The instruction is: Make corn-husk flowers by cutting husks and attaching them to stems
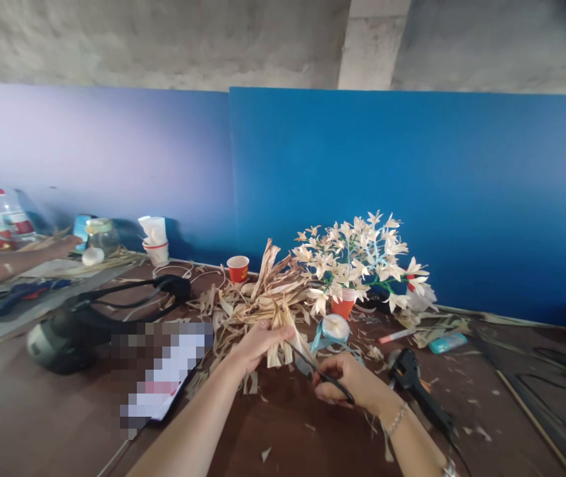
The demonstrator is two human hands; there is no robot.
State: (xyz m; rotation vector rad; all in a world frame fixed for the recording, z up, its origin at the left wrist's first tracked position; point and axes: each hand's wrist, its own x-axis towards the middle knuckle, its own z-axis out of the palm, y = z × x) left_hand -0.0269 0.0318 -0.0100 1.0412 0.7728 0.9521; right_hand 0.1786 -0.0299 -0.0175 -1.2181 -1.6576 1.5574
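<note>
My left hand (257,343) pinches a few pale strips of dried corn husk (282,319) over the front of the table. In my right hand (345,374) is a pair of dark-handled scissors (330,381), whose blades reach left to the husk strips. Whether the blades touch the husk or are parted I cannot tell. Behind my left hand lies a heap of dried husks (276,281). Cream husk flowers (357,255) on green stems stand in a red paper cup (343,306) farther back. A roll of pale blue tape (335,329) lies just beyond my right hand.
A black glue gun (419,391) lies right of my right hand. At the left are a phone with a blurred screen (168,374) and a dark headset-like object (71,334). An empty red cup (238,269) stands behind. Another person's arm (19,262) reaches in from far left.
</note>
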